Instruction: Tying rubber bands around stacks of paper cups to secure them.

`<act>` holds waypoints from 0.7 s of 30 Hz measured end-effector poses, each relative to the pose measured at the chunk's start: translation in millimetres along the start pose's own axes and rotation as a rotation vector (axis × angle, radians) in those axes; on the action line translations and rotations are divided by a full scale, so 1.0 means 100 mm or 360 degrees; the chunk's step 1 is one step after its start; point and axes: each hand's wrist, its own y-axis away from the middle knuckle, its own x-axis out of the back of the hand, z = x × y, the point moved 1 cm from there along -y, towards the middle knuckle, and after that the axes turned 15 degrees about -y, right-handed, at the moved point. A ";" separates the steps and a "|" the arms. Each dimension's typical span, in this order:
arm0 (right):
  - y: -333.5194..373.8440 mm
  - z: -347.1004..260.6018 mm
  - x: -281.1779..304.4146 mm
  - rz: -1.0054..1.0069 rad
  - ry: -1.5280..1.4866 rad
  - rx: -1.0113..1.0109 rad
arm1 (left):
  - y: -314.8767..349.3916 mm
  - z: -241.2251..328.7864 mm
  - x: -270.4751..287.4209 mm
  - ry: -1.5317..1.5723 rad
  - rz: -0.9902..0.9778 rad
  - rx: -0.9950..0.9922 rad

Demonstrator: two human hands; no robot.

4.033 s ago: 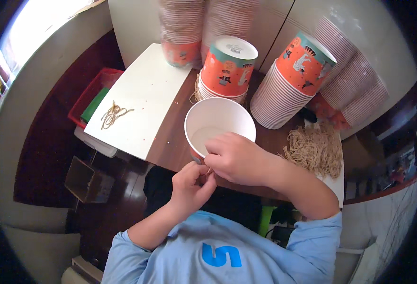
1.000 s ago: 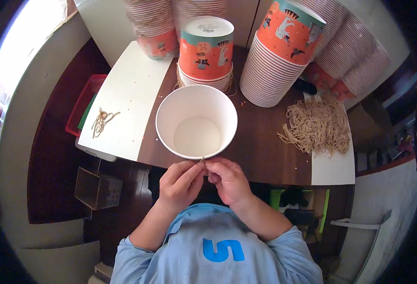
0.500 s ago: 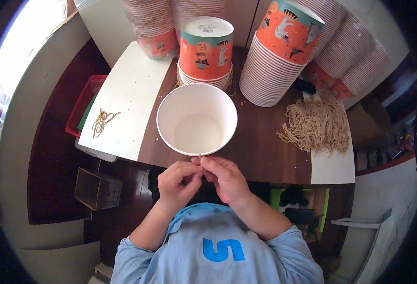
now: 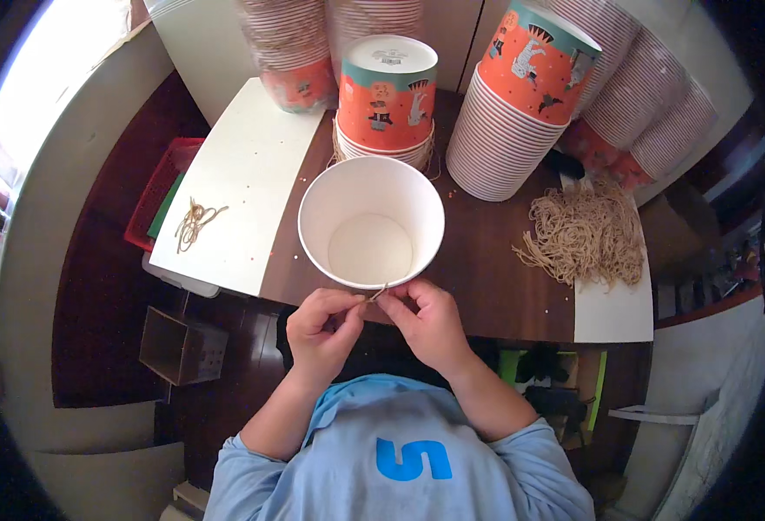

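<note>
Both hands, left hand and right hand, pinch a short string (lying left-right) at the upright, empty white cup's near rim.

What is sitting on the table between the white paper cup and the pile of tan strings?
Nothing: in the head view, only bare dark tabletop separates the white paper cup from the pile of tan strings.

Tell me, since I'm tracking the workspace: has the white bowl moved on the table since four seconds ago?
Yes. The white bowl now sits nearer the table's front edge, farther from the orange cup stack it nearly touched; both hands pinch a string at its rim.
</note>
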 end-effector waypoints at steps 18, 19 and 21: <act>0.01 0.04 0.10 0.0050 0.0016 0.0361 | 0.09 0.03 0.10 0.0608 -0.0637 0.0867; 0.05 0.00 0.15 -0.0017 0.0051 0.0287 | 0.13 0.05 0.14 0.0520 -0.0671 0.0834; 0.11 -0.07 0.13 0.0025 0.0226 0.0499 | 0.21 0.04 0.22 0.0439 -0.0731 0.0835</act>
